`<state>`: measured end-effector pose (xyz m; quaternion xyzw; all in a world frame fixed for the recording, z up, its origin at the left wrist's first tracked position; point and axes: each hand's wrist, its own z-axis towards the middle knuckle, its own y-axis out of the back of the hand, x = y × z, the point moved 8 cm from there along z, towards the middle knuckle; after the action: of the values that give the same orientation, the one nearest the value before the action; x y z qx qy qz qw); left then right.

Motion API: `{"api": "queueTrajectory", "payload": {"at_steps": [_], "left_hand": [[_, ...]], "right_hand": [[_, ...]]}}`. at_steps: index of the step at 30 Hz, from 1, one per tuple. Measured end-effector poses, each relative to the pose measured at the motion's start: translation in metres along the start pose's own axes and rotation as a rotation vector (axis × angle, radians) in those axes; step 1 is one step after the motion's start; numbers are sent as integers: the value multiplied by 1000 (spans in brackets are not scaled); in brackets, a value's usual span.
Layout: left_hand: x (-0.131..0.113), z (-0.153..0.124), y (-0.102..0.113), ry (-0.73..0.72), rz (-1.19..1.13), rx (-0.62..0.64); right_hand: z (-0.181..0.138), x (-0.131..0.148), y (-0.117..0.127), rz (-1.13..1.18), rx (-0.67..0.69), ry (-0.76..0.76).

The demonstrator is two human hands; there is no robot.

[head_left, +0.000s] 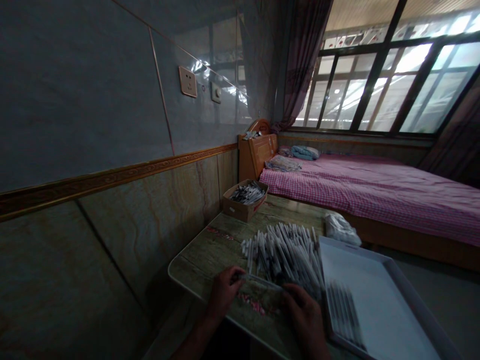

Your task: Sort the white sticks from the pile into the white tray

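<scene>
"Though a little blurred, looks like a slim clear tube (260,281), held crosswise just above the near part of the table (198,257)."

"Gripped how on the left?"

"Pinched at that end between thumb and fingers of the left hand (223,290), closed down on it, nearly tip to tip."

"And on the right?"

"Held at the other end by the curled fingertips of the right hand (304,312). Can't tell exactly how each finger sits; too dark and smeared."

"See anything close by?"

"Just beyond the tube, see a loose heap of pale pens (288,250), most of them pointing away. On the near side, note a red floral print (255,304) on the tabletop."

"And to the right of the heap?"

"Find a shallow white tray (378,290), with a row of pens (343,310) laid side by side in its left part. Behind its far left corner, can make out a crumpled plastic bag (342,229)."

"And toward the wall?"

"At the far left corner, spot a cardboard box (236,211), filled with dark and pale sticks. Past that, see a bed (375,180) with a pink checked cover."
</scene>
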<state>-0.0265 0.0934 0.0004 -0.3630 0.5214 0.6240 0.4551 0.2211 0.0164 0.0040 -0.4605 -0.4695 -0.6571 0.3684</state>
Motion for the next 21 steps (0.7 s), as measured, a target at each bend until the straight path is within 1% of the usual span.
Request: {"api": "queueTrajectory", "payload": {"at_steps": [3,9,17,21], "left_hand": [[-3,-1,1,-19,24,-15],[-2,-1,3,3,33,-35],[1,-1,4,18,1,-47],[1,-1,6,36,12,-56]], "right_hand": [[-1,2,-1,8,2,5],[-1,6,2,3,-31,22],[-1,0,3,5,-33,44],[-1,0,3,17,-23,23]]}}
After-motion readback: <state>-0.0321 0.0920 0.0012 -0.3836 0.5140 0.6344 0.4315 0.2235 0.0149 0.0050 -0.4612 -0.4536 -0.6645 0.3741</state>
